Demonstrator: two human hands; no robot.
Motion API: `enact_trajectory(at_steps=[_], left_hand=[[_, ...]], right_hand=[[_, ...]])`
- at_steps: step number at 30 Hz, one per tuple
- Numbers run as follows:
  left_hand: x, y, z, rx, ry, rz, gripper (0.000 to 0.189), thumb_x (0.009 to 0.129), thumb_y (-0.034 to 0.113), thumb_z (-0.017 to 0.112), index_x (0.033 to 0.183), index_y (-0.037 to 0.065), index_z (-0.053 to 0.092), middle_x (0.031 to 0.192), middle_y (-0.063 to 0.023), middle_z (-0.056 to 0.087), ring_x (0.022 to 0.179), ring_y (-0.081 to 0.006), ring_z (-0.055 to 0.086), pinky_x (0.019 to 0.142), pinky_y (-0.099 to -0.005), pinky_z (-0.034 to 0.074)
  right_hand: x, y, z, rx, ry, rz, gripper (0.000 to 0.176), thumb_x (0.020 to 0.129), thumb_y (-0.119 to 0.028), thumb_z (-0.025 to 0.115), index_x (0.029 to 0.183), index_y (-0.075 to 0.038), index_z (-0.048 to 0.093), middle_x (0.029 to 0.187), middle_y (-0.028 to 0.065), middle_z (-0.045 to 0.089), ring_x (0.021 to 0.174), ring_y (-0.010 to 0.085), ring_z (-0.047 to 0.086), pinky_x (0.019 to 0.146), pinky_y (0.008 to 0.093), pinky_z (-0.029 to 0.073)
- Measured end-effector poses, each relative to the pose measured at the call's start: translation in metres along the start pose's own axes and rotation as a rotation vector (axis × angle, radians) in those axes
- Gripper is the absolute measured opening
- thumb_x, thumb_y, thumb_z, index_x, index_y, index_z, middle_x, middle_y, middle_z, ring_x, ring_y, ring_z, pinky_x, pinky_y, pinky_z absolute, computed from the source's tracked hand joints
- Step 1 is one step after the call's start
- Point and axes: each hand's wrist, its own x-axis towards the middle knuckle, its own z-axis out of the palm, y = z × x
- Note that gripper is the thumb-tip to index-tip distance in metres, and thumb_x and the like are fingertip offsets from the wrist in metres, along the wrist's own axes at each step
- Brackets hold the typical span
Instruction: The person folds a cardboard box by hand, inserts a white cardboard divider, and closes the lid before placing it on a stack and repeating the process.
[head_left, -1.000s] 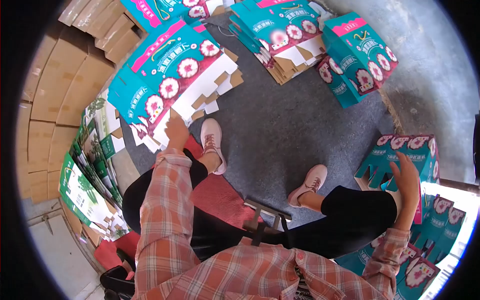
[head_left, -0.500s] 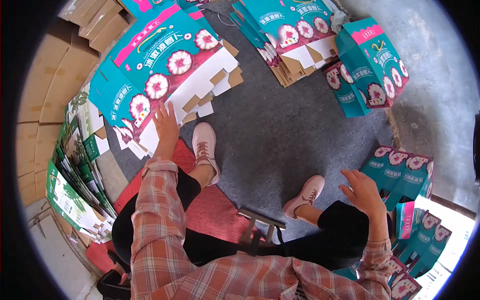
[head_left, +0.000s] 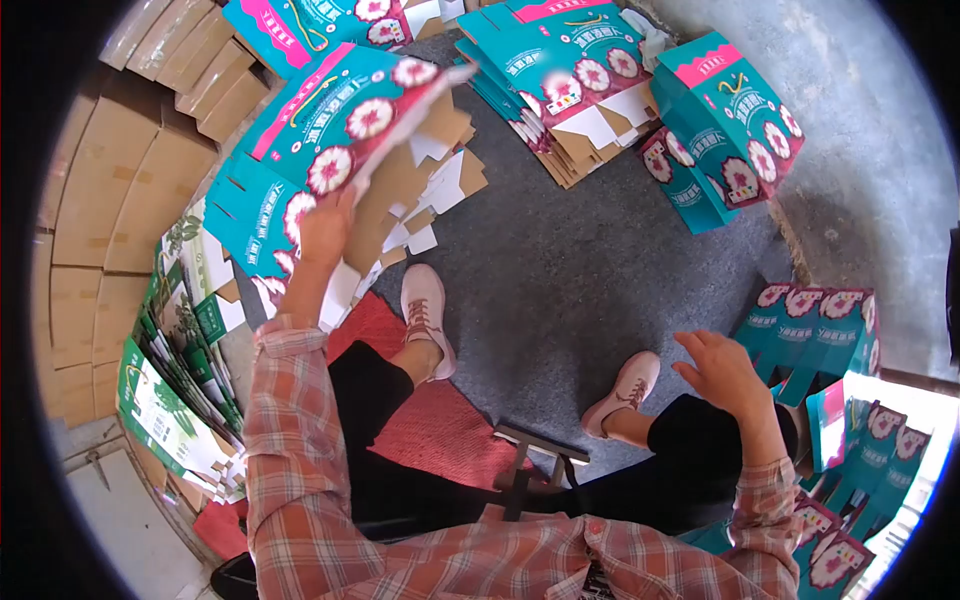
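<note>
Here's the left hand point(head_left: 325, 235), fingers curled over the near edge of a flat teal-and-pink printed cardboard carton point(head_left: 318, 115), that edge raised off the stack of flat cartons point(head_left: 437, 187) at the dark grey floor's point(head_left: 560, 260) upper left. Right hand point(head_left: 722, 372) holds nothing, fingers loosely spread, near the knee. Floor stretches between the stack and a standing teal carton point(head_left: 745, 125) near the upper-right edge!

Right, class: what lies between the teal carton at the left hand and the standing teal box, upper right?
A pile of flat teal cartons and some bare grey floor, in the head view.
</note>
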Motion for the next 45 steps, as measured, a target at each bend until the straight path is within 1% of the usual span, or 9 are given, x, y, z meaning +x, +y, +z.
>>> enact_trajectory(at_steps=[6,11,16,24,28,30,37,40,45], left_hand=[[0.092,0.031,-0.187,-0.019,0.478,0.066,0.015,0.089,0.018,0.059,0.099,0.008,0.061,0.08,-0.0133,0.062,0.065,-0.0313,0.062,0.057,-0.0399,0.05],[0.072,0.117,-0.292,-0.23,0.739,0.104,0.009,0.087,0.01,0.06,0.093,0.004,0.061,0.077,-0.0128,0.059,0.061,-0.0312,0.059,0.055,-0.0391,0.047],[0.025,0.223,-0.283,-0.474,0.608,-0.054,0.014,0.085,0.012,0.06,0.095,0.003,0.06,0.074,-0.0124,0.054,0.061,-0.0299,0.056,0.054,-0.0394,0.045],[-0.035,0.348,-0.216,-0.689,0.415,-0.075,0.022,0.082,0.011,0.059,0.101,0.001,0.062,0.081,-0.0107,0.058,0.069,-0.0293,0.061,0.061,-0.038,0.05],[-0.059,0.347,-0.217,-0.925,0.124,-0.254,0.029,0.083,0.01,0.056,0.11,-0.002,0.059,0.096,-0.0132,0.061,0.083,-0.0313,0.061,0.07,-0.0385,0.05],[-0.056,0.339,-0.213,-0.913,0.207,-0.162,0.036,0.083,0.009,0.055,0.118,-0.001,0.055,0.107,-0.0153,0.059,0.094,-0.0332,0.058,0.079,-0.0391,0.048],[-0.053,0.334,-0.236,-1.039,0.155,0.108,0.055,0.086,0.004,0.049,0.139,0.0,0.035,0.14,-0.0224,0.036,0.127,-0.0371,0.04,0.107,-0.0399,0.031],[-0.074,0.315,-0.247,-0.857,0.059,0.195,0.057,0.082,0.0,0.051,0.137,0.003,0.039,0.138,-0.0221,0.038,0.127,-0.0379,0.04,0.106,-0.042,0.032],[-0.103,0.3,-0.26,-0.757,-0.051,0.273,0.058,0.075,0.0,0.062,0.13,0.009,0.048,0.138,-0.0229,0.037,0.126,-0.0406,0.04,0.103,-0.0436,0.035]], right_hand=[[-0.001,-0.007,-0.016,0.119,0.102,-0.007,0.037,0.085,-0.029,0.062,0.113,-0.005,0.058,0.098,0.0165,0.062,0.09,0.0361,0.06,0.075,0.0431,0.049],[0.001,-0.028,-0.05,0.432,0.354,-0.047,0.043,0.092,-0.037,0.053,0.117,-0.002,0.057,0.104,0.0192,0.062,0.097,0.0369,0.06,0.082,0.0418,0.048],[0.003,-0.037,-0.043,1.11,0.253,-0.056,0.057,0.097,-0.045,0.041,0.13,0.002,0.048,0.122,0.021,0.058,0.112,0.031,0.057,0.095,0.0381,0.043],[0.008,-0.04,-0.011,0.985,0.259,0.116,0.07,0.084,-0.049,0.058,0.123,0.007,0.048,0.11,0.0243,0.062,0.106,0.0331,0.059,0.091,0.04,0.045],[0.008,-0.02,-0.007,0.974,0.171,0.186,0.043,0.082,-0.027,0.056,0.109,0.006,0.053,0.093,0.0242,0.064,0.083,0.0325,0.066,0.074,0.0388,0.052],[0.008,-0.015,0.004,1.057,0.19,0.18,0.034,0.083,-0.019,0.052,0.105,0.007,0.053,0.082,0.019,0.065,0.065,0.0273,0.067,0.058,0.0355,0.053],[0.009,-0.01,-0.008,1.052,0.215,0.227,0.029,0.083,-0.017,0.051,0.094,0.01,0.056,0.075,0.019,0.063,0.062,0.026,0.066,0.054,0.037,0.053],[0.02,0.011,-0.007,0.908,0.461,0.294,0.027,0.081,-0.018,0.051,0.088,0.008,0.055,0.068,0.0182,0.061,0.058,0.0272,0.064,0.054,0.0381,0.051],[0.026,0.013,-0.009,0.986,0.473,0.272,0.029,0.081,-0.019,0.052,0.093,0.007,0.057,0.073,0.0213,0.062,0.065,0.0307,0.064,0.06,0.0398,0.051]])
